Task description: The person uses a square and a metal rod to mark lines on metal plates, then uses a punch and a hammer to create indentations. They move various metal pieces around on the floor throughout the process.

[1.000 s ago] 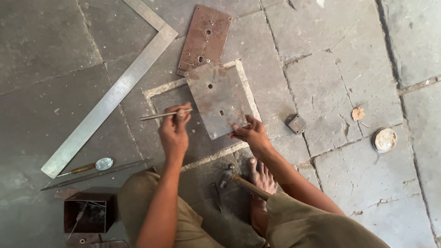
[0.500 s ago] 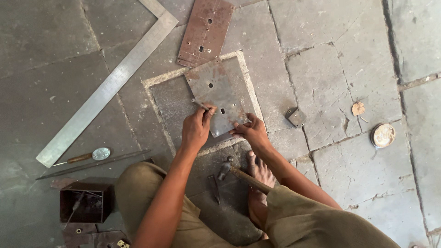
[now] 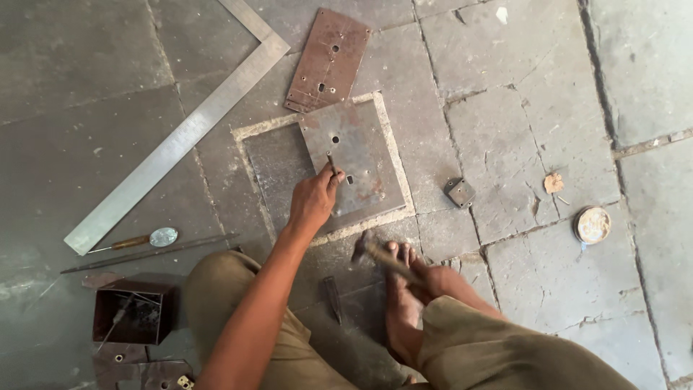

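**Punch on plate, hammer over foot**

Left hand point(image 3: 312, 202): my grip is closed around a thin metal punch point(image 3: 331, 162), held close to upright with its tip down on the grey plate point(image 3: 354, 155), beside a small square hole in that plate.

Right hand point(image 3: 433, 278): my grip is closed on the wooden handle of a hammer point(image 3: 368, 248). The hammer head sits low, just above the toes of my bare foot point(image 3: 401, 303), near the plate's front edge and apart from the punch.

Grey plate: flat on the stone floor point(image 3: 520, 144), inside a pale square outline set in the floor. It has several small drilled holes and rust patches.

Rusty plate point(image 3: 327, 60): narrower, brown, with holes. It lies beyond the grey plate, its near corner touching or overlapping the grey plate's far edge.

Steel square point(image 3: 173, 141): large L-shaped rule, lying left of the plates, its corner near the rusty plate.

Small metal block point(image 3: 460, 192): on the floor just right of the grey plate.

Round tin lid point(image 3: 592, 224): farther right, well apart from the plates.

Chisel point(image 3: 332, 297): short dark tool on the floor between my knees.

Wooden-handled tool point(image 3: 137, 240) and long rod point(image 3: 148, 253): side by side at left.

Dark box point(image 3: 133, 316): open-topped, lower left, thin pieces inside.
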